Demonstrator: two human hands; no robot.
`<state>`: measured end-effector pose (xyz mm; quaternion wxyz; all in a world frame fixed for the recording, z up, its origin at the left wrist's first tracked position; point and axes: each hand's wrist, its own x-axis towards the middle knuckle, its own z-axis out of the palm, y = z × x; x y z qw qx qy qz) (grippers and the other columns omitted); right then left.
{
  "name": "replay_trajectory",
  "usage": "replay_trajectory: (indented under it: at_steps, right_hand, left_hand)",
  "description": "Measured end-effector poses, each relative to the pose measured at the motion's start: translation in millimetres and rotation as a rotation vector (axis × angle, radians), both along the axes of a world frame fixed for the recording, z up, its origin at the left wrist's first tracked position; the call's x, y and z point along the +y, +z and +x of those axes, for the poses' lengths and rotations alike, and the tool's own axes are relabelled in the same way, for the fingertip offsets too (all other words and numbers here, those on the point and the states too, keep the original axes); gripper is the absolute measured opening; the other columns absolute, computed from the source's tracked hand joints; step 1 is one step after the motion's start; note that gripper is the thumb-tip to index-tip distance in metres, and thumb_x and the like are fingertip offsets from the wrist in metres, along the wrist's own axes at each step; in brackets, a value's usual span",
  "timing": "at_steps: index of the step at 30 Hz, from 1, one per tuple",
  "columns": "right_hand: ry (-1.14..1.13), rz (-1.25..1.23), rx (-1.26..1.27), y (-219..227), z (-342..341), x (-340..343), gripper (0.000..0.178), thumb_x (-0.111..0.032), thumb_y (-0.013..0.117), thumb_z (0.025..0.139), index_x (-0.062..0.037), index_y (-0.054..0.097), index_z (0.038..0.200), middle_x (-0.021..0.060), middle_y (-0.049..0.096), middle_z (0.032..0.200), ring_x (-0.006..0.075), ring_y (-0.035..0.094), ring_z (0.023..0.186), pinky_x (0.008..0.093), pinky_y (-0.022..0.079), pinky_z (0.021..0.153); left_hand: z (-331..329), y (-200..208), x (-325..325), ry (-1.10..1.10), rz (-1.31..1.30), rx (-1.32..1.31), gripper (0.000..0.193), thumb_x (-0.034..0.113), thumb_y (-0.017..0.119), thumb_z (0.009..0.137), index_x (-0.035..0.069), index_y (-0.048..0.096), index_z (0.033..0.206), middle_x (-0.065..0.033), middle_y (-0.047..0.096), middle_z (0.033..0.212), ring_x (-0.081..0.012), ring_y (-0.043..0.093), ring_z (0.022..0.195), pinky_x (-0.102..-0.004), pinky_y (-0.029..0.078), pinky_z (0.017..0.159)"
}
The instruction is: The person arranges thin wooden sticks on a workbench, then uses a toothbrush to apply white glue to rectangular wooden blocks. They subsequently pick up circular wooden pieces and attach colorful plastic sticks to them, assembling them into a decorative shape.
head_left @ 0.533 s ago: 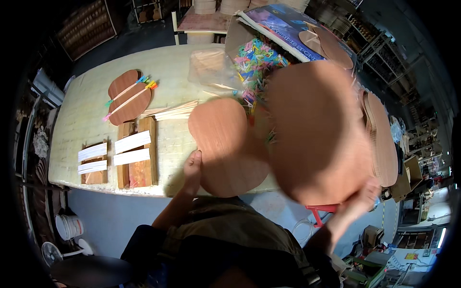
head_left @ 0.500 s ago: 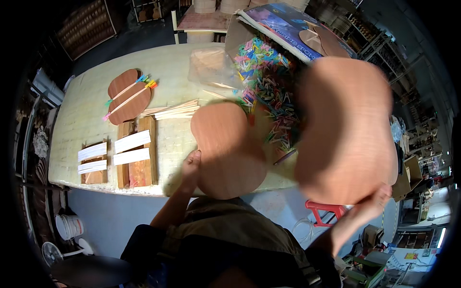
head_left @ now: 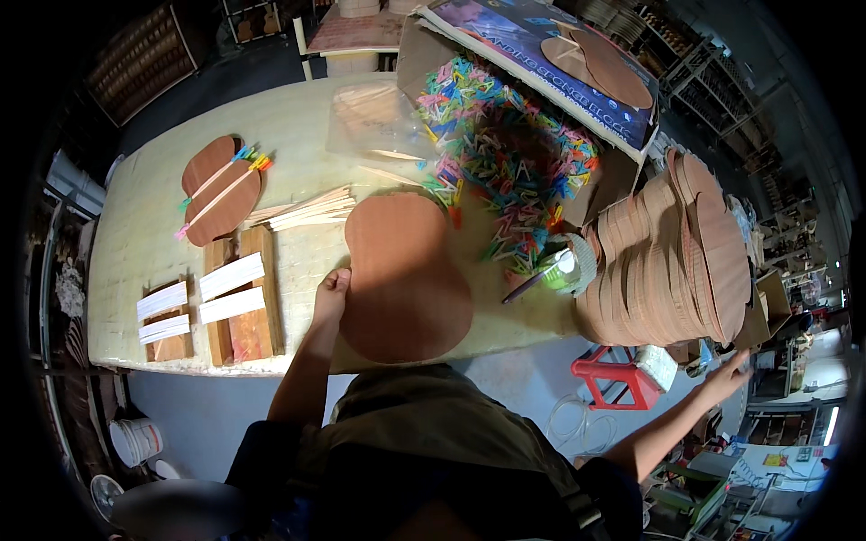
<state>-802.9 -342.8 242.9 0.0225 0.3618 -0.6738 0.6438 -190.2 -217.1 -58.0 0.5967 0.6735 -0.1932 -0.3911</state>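
A thin, brown guitar-shaped wooden panel [head_left: 406, 279] lies on the table in front of me, its lower end near the table's front edge. My left hand [head_left: 334, 290] is closed on its left edge at the waist. Out to the right, my right hand [head_left: 724, 379] is open and holds nothing, its fingers stretched out. It is just below a tall stack of similar guitar-shaped wood pieces [head_left: 631, 270], whose outermost panels lean at the right.
Beyond the panel, a large carton [head_left: 613, 171] spills colored clothespins [head_left: 505, 153]. Wood strips [head_left: 307, 209] lie left of it, near two wooden blocks with white strips [head_left: 242, 298] and smaller clipped panels [head_left: 221, 189]. A red stool [head_left: 622, 379] stands below the stack.
The large guitar-shaped panel in my right hand has left it, and the stack it covered now shows. My right hand has opened. My left hand keeps the other panel's edge.
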Motion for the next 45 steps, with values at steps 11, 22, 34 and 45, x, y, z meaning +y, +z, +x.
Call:
replay_trajectory:
  at_steps: [11, 22, 34, 45]
  right_hand:
    - [1.091, -0.058, 1.088, -268.7, 340.0, -111.4, 0.054, -0.022, 0.070, 0.072, -0.0105, 0.055, 0.123, 0.0197, 0.044, 0.133, 0.0401, 0.044, 0.117, 0.0501, 0.036, 0.100]
    - [1.364, 0.034, 0.722, -359.6, 362.5, -168.5, 0.031, -0.014, 0.061, 0.078, 0.0000, 0.061, 0.106, 0.0188, 0.058, 0.103, 0.0370, 0.056, 0.094, 0.0453, 0.045, 0.082]
    - [1.163, 0.064, 1.090, -305.4, 333.5, -127.5, 0.030, -0.020, 0.071, 0.075, -0.0051, 0.063, 0.100, 0.0134, 0.060, 0.091, 0.0337, 0.058, 0.087, 0.0437, 0.046, 0.076]
    - [1.350, 0.700, -0.964, -280.1, 339.3, -96.0, 0.019, -0.009, 0.064, 0.088, 0.0021, 0.062, 0.103, 0.0108, 0.067, 0.096, 0.0205, 0.067, 0.086, 0.0297, 0.056, 0.074]
  left_hand:
    - [17.4, 20.4, 76.6, 0.353, -0.070, -0.232, 0.032, 0.025, 0.052, 0.099, 0.003, 0.052, 0.122, -0.0060, 0.061, 0.108, -0.0138, 0.059, 0.086, -0.0265, 0.048, 0.073]
    - [102.6, -24.2, 165.8, 0.812, -0.350, -0.221, 0.015, 0.020, 0.058, 0.095, 0.007, 0.058, 0.101, -0.0020, 0.060, 0.080, -0.0117, 0.059, 0.067, -0.0256, 0.049, 0.056]
    - [94.3, 38.4, 136.9, 0.906, -0.498, 0.203, 0.025, 0.027, 0.042, 0.101, 0.011, 0.055, 0.086, 0.0029, 0.052, 0.075, -0.0120, 0.050, 0.068, -0.0284, 0.046, 0.062]
    - [-36.2, 88.7, -35.7, -0.150, -0.268, -1.159, 0.014, -0.008, 0.061, 0.071, 0.002, 0.053, 0.078, -0.0179, 0.059, 0.092, -0.0374, 0.057, 0.090, -0.0424, 0.048, 0.079]
